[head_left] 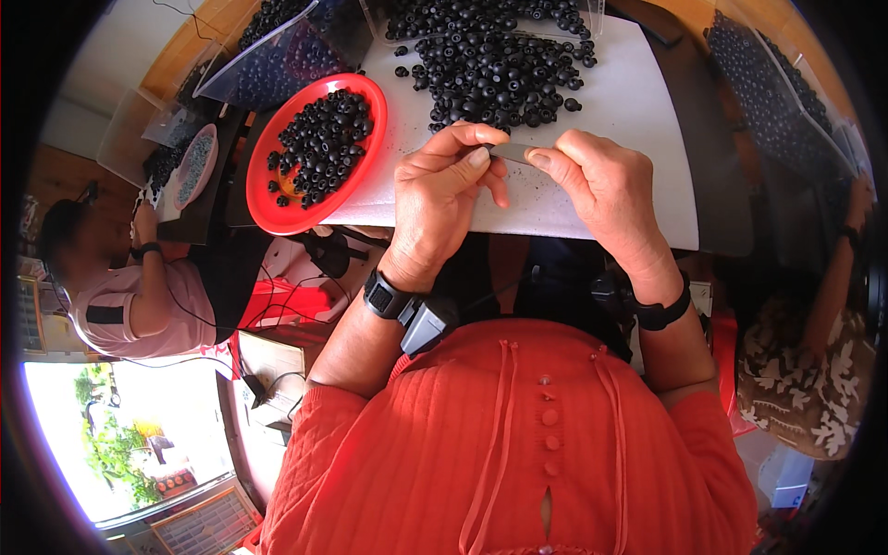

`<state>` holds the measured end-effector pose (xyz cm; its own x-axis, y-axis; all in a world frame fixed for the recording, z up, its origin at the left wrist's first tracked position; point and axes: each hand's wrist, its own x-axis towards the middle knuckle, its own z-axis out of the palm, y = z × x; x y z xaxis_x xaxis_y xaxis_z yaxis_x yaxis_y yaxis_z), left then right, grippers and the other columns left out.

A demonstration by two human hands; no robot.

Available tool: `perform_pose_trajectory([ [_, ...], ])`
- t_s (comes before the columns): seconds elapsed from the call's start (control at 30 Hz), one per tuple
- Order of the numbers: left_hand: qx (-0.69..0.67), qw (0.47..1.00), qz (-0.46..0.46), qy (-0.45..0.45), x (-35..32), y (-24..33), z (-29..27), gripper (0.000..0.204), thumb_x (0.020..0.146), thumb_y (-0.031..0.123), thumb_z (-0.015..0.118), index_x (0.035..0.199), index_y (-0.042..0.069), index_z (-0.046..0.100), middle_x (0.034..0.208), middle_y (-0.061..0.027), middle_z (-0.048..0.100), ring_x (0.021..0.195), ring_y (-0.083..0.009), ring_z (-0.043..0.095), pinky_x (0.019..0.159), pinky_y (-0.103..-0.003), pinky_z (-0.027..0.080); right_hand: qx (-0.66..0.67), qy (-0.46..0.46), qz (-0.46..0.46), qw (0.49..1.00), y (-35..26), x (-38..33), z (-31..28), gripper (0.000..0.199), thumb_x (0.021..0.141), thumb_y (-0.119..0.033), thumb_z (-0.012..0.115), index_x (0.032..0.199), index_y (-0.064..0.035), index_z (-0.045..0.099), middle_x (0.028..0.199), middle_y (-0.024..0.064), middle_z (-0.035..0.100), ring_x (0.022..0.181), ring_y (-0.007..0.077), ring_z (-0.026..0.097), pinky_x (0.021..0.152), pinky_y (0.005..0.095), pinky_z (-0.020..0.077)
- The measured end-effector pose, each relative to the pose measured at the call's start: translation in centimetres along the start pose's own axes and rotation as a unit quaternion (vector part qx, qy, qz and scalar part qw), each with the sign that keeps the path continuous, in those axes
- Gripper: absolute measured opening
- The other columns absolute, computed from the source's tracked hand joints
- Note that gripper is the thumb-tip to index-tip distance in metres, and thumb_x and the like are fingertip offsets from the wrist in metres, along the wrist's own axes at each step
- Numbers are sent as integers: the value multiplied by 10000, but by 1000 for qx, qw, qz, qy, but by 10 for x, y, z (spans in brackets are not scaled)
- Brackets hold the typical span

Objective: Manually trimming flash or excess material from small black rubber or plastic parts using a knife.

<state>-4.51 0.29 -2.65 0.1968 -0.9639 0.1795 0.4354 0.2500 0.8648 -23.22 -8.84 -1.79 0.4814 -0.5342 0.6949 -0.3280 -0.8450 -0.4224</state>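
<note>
My left hand is raised over the front of a white board, thumb and index finger pinched on a small black plastic part, mostly hidden by the fingertips. From the other side my right hand grips a short, flat grey blade between thumb and curled fingers. The blade's tip meets the left fingertips at the part. Just beyond both hands spreads a heap of round black knob-like parts, some showing a hole. To the left, more such parts lie in a red plastic bowl.
A clear plastic bin of black parts stands behind the bowl, and a clear tray lies at the back. Another clear bin is far right. One person works at left beside a pink bowl; another person sits at right.
</note>
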Motion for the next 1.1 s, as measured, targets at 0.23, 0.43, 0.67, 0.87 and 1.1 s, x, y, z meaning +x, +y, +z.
perform_pose_trajectory([
  [0.23,-17,1000,25,1,1,1,5,239,1043,-29,543,1235,-84,674,1040,-136,666,879,-201,662,691,-327,592,121,60,94,986,-4,0,-2,364,968,-267,753,717,-51,600,552,75,474,469,199,443,474,340,374],
  [0.43,-8,999,40,14,-3,2,0,238,1032,-31,548,1220,-79,687,1019,-139,677,872,-196,662,682,-323,589,86,50,71,993,-4,1,5,341,976,-222,749,733,-35,599,555,80,478,479,166,428,482,332,376],
  [0.67,151,979,126,48,-15,42,2,230,980,-78,577,1149,-50,731,1003,-79,646,802,-146,663,639,-281,583,151,30,116,981,-8,-3,-11,225,998,-177,728,863,2,721,643,15,591,572,71,427,528,262,371],
  [0.87,492,824,209,192,-14,109,-72,228,906,-64,663,1101,-2,764,1000,-58,664,812,-120,657,679,-252,535,169,48,110,978,-9,1,-10,239,996,-185,737,852,4,712,637,8,574,572,69,419,525,257,362],
  [1.1,614,741,259,84,-3,64,-33,159,819,-24,769,968,25,748,973,-108,659,938,-281,647,775,-371,539,188,82,108,973,-3,-1,-7,233,994,-175,742,851,7,710,627,-9,549,567,55,408,511,245,347],
])
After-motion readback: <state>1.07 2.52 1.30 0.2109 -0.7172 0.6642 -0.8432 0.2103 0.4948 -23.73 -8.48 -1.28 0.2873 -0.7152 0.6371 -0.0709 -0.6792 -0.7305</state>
